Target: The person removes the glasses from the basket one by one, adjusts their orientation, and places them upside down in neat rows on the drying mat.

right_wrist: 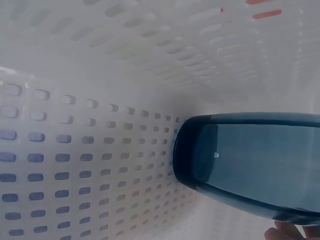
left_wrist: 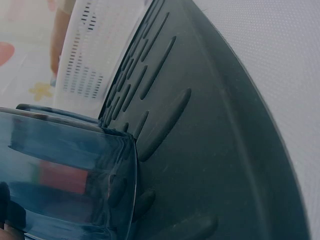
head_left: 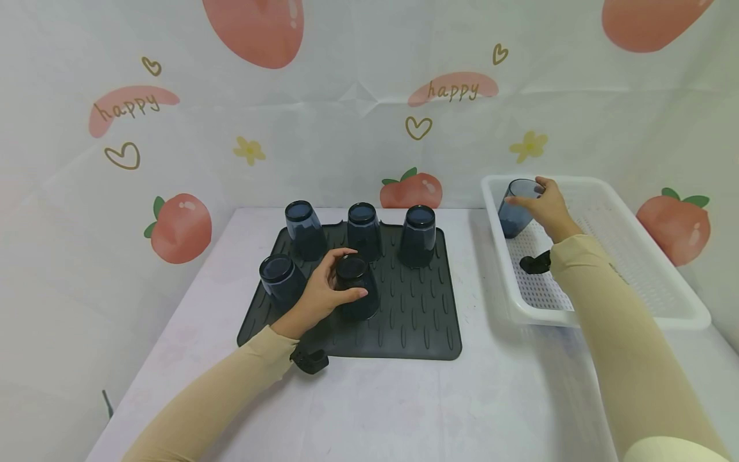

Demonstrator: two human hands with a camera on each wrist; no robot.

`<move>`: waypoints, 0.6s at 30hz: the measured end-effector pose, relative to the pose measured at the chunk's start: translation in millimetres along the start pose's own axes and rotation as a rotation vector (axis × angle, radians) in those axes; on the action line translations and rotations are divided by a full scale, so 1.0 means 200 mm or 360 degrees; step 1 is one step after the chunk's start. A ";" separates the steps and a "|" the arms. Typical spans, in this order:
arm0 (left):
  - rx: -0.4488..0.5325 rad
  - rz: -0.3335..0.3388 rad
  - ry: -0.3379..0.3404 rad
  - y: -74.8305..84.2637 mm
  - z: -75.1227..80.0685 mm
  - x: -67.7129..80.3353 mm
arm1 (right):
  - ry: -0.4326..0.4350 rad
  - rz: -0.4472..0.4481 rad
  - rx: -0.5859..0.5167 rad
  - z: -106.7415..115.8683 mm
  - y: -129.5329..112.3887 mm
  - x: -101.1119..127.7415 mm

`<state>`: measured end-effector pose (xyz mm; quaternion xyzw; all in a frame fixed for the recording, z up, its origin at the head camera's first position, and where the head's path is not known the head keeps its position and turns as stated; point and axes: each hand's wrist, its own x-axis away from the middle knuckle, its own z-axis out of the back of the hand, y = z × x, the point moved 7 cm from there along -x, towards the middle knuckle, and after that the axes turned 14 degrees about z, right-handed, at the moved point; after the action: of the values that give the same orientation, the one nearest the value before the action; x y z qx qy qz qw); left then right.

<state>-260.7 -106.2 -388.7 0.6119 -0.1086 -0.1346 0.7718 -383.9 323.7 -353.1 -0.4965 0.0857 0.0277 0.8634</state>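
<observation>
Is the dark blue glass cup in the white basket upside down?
No, the dark blue glass cup stands mouth-up in the white perforated basket, held by the right hand.

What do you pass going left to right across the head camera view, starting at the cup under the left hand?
Left hand gripping an upside-down cup → bare right part of the black mat → white basket, where the right hand holds a blue cup.

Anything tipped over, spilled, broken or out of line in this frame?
Nothing stands out. Five dark blue tumblers sit upside down on the black ribbed drying mat; the left hand grips the front one. The right hand holds a sixth tumbler, tilted, inside the white perforated basket. No spill or damage shows.
</observation>
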 end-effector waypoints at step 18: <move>-0.0010 0.0006 0.0012 -0.02 0.01 -0.01 | -0.0108 -0.0056 0.0048 -0.01 -0.01 0.03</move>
<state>-263.0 -107.5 -391.5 0.6097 -0.1063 -0.1311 0.7744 -377.0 320.4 -353.2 -0.4836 0.0480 0.0280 0.8735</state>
